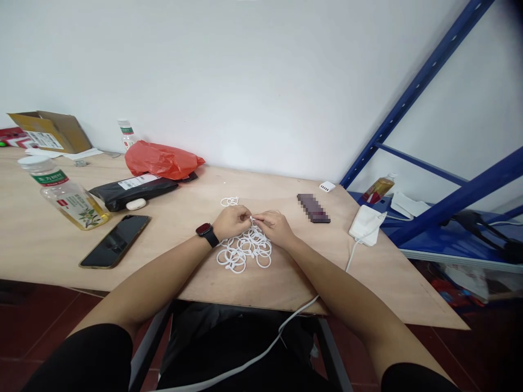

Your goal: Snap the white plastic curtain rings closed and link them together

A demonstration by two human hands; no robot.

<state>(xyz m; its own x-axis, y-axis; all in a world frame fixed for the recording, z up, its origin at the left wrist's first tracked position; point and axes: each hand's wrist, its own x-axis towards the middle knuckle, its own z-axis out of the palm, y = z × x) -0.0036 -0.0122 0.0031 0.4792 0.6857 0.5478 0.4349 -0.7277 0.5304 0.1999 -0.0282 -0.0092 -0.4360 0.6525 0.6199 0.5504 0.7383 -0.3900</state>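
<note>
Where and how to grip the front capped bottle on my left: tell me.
Wrap the bottle below its green band, probably from its left side. It stands cap-up, its body is broader than its cap, and the black package and gold-edged phone lie toward its right.

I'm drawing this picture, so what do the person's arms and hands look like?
The left arm and right arm have short black sleeves. The left one wears a watch with a squarish dark screen, reddish edge and black band; the right has none. The left hand and right hand wear no gloves.
</note>
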